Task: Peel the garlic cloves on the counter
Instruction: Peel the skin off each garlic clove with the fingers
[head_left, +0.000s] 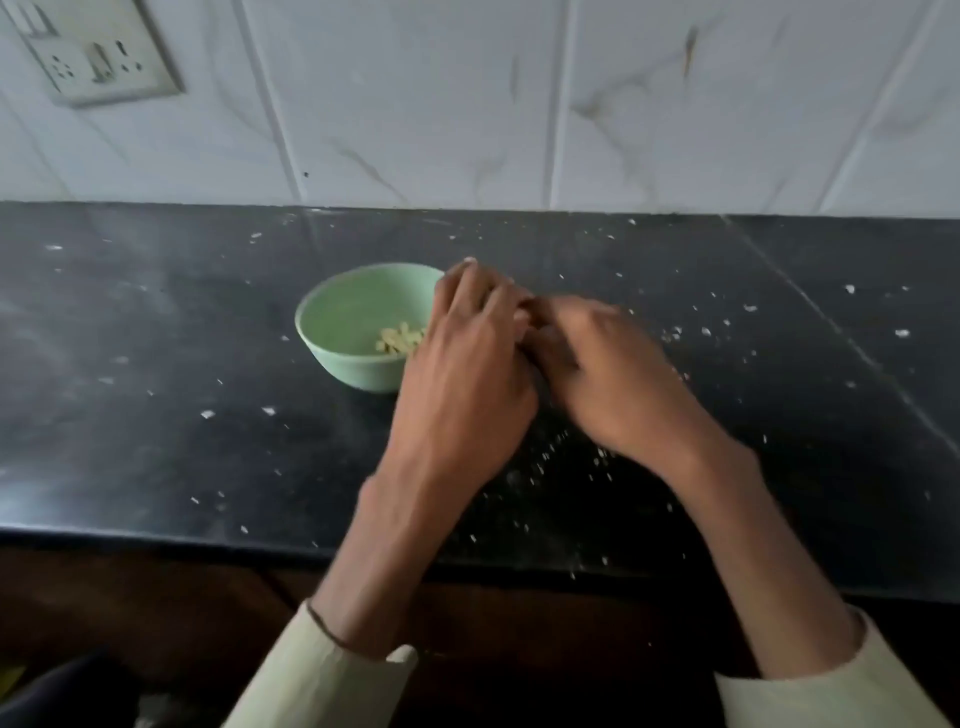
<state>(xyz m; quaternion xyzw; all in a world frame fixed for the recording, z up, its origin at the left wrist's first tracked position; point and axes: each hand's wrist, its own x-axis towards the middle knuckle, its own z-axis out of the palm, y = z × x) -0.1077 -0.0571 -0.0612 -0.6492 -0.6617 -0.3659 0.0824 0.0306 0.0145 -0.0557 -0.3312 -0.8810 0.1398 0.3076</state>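
Note:
My left hand (462, 374) and my right hand (613, 374) meet fingertip to fingertip just right of a pale green bowl (337, 322) on the black counter (156, 364). Their fingers are curled together around something small that the hands hide, so I cannot see a clove between them. Several peeled pale garlic cloves (399, 339) lie in the bowl's bottom, partly behind my left hand. The picture is blurred around the fingers.
White flecks of garlic skin (901, 332) are scattered over the counter, thickest under and right of my hands. A tiled wall (519, 104) with a switch and socket plate (98, 52) stands behind. The counter's front edge (208, 538) runs below my wrists.

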